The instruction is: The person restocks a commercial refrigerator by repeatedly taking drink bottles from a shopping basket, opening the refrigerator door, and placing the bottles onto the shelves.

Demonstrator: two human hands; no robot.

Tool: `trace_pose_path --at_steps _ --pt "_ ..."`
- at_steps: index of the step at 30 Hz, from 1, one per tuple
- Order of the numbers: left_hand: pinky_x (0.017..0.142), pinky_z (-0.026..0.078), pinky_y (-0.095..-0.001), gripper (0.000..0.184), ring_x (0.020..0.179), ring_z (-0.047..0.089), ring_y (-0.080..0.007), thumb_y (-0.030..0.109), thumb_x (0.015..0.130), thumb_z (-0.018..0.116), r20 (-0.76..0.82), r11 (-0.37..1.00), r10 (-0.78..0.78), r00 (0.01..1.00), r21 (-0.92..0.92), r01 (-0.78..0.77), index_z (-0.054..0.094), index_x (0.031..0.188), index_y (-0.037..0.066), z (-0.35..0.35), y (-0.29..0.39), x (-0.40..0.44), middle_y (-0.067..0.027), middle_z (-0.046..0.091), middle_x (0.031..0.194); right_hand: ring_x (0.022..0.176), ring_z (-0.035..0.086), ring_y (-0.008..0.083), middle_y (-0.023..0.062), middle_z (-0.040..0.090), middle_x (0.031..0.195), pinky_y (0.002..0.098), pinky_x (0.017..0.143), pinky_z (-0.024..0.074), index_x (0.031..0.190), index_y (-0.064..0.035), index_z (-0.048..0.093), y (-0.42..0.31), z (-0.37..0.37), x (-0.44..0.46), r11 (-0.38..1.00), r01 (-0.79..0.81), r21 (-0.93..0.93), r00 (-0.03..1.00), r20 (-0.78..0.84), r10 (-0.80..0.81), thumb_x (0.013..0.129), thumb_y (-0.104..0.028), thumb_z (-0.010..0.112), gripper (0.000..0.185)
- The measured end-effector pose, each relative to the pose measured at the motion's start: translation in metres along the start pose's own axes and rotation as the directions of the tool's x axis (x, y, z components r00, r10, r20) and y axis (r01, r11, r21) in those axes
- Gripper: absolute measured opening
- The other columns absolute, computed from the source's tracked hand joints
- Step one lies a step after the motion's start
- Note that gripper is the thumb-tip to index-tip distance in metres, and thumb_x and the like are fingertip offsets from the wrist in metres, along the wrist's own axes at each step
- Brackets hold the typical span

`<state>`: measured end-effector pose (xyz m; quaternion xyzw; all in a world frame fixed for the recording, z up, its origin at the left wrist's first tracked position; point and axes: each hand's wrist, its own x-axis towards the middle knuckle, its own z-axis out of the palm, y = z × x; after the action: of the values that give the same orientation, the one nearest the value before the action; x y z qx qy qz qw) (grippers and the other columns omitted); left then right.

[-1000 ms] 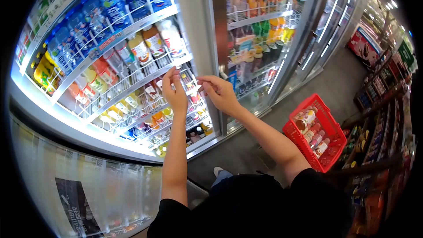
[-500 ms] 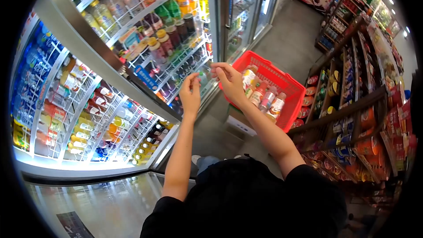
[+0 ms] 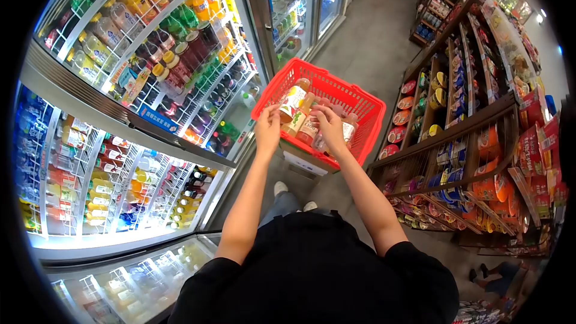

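Observation:
A red basket [image 3: 366, 105] stands in front of me with several bottles lying in it, among them one with a white and yellow label [image 3: 295, 97] and a pinkish one [image 3: 308, 131]. My left hand [image 3: 268, 125] is at the basket's near left rim, beside the labelled bottle, its fingers loosely bent and apart, holding nothing. Over the bottles on the right side is my right hand [image 3: 329, 127], with thumb and fingers apart and nothing visibly gripped. Whether its fingertips touch a bottle is unclear.
Lit fridge shelves [image 3: 129, 48] full of drinks are at the left, with a fridge door [image 3: 126, 288] at the lower left. Packaged-food shelves [image 3: 474, 138] line the right. A box [image 3: 305, 164] is under the basket. Another person's legs [image 3: 501, 277] show at the lower right.
The view has turned from the fridge toward the basket, which now appears nearer the centre. Both hands have gone from in front of the fridge to the basket.

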<state>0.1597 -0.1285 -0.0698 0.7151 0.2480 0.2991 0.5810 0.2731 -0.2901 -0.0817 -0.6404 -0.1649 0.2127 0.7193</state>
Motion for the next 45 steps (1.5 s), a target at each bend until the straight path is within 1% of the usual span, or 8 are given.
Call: trace_pose_path --at_steps 7,15,23,25,27,32,37,45 --pt "0.092 0.052 -0.0333 0.038 0.109 0.067 -0.0239 0.005 0.095 0.056 0.06 0.961 0.034 0.998 0.274 -0.049 0.058 0.132 0.001 0.014 -0.052 0.017 -0.0191 0.067 0.121 0.09 0.063 0.0132 0.0061 0.065 0.104 0.0269 0.082 0.0547 0.138 0.0039 0.049 0.048 0.011 0.027 0.957 -0.283 0.064 0.959 0.041 0.281 0.101 -0.015 0.052 0.042" --pt "0.097 0.047 -0.0482 0.048 0.114 0.06 -0.0427 0.022 0.093 0.059 0.279 0.92 -0.014 0.96 0.38 -0.097 0.053 0.137 0.004 0.026 -0.077 0.087 -0.027 0.06 0.126 0.09 0.062 0.0135 0.01 0.063 0.112 0.0264 0.077 0.0547 0.143 0.0058 0.044 0.069 0.027 0.088 0.947 -0.316 -0.065 0.947 -0.085 0.31 0.099 -0.016 0.055 0.051" --pt "0.094 0.048 -0.0533 0.059 0.11 0.062 -0.0462 0.042 0.093 0.059 0.414 0.914 -0.229 0.881 0.403 0.049 0.048 0.138 0.006 0.031 -0.105 0.119 -0.0291 0.065 0.116 0.089 0.058 0.0113 -0.0003 0.06 0.1 0.0319 0.078 0.0534 0.124 -0.009 0.059 0.084 0.049 0.096 0.889 -0.454 0.053 0.89 -0.024 0.456 0.1 -0.022 0.051 0.028" --pt "0.102 0.045 -0.0444 0.069 0.123 0.059 -0.0365 0.046 0.094 0.059 0.442 0.854 -0.36 0.821 0.511 0.1 0.045 0.145 0.001 0.027 -0.094 0.124 -0.0252 0.061 0.131 0.084 0.059 0.0114 0.0002 0.061 0.097 0.0314 0.074 0.0536 0.127 -0.0075 0.058 0.086 0.054 0.098 0.885 -0.465 0.029 0.883 -0.053 0.466 0.1 -0.022 0.053 0.031" --pt "0.093 0.048 -0.0533 0.064 0.113 0.061 -0.0464 0.047 0.091 0.061 0.428 0.845 -0.278 0.86 0.535 0.007 0.048 0.138 0.007 0.028 -0.102 0.128 -0.028 0.066 0.116 0.078 0.059 0.0112 0.0006 0.061 0.093 0.0301 0.07 0.0532 0.129 -0.0043 0.056 0.092 0.057 0.098 0.888 -0.46 -0.005 0.873 -0.188 0.451 0.1 -0.022 0.055 0.034" --pt "0.084 0.054 -0.0387 0.072 0.103 0.069 -0.0279 0.05 0.088 0.069 0.54 0.898 -0.313 0.782 0.436 0.058 0.054 0.135 -0.002 0.03 -0.098 0.126 -0.0187 0.069 0.116 0.077 0.059 0.0107 0.0029 0.064 0.094 0.0267 0.068 0.0513 0.13 -0.0015 0.055 0.123 0.041 0.1 0.872 -0.397 -0.285 0.897 -0.32 0.304 0.097 -0.027 0.065 0.042" --pt "0.063 0.054 -0.0276 0.056 0.086 0.068 -0.0138 0.034 0.09 0.072 0.618 0.873 -0.425 0.662 0.086 0.481 0.057 0.128 -0.004 0.028 -0.093 0.12 -0.012 0.068 0.107 0.084 0.062 0.0124 0.0073 0.066 0.102 0.0256 0.07 0.0506 0.128 -0.0002 0.055 0.075 0.045 0.079 0.927 -0.317 -0.202 0.913 -0.331 0.24 0.093 -0.023 0.071 0.045" --pt "0.081 0.055 -0.0303 0.049 0.1 0.066 -0.0155 0.026 0.094 0.067 0.62 0.843 -0.273 0.736 -0.215 0.493 0.053 0.132 -0.001 0.02 -0.033 0.1 -0.0084 0.065 0.114 0.107 0.063 0.017 0.0137 0.065 0.117 0.0304 0.086 0.0532 0.141 -0.0008 0.045 -0.001 0.041 0.069 0.968 -0.236 0.085 0.96 -0.131 0.246 0.093 -0.021 0.071 0.058"
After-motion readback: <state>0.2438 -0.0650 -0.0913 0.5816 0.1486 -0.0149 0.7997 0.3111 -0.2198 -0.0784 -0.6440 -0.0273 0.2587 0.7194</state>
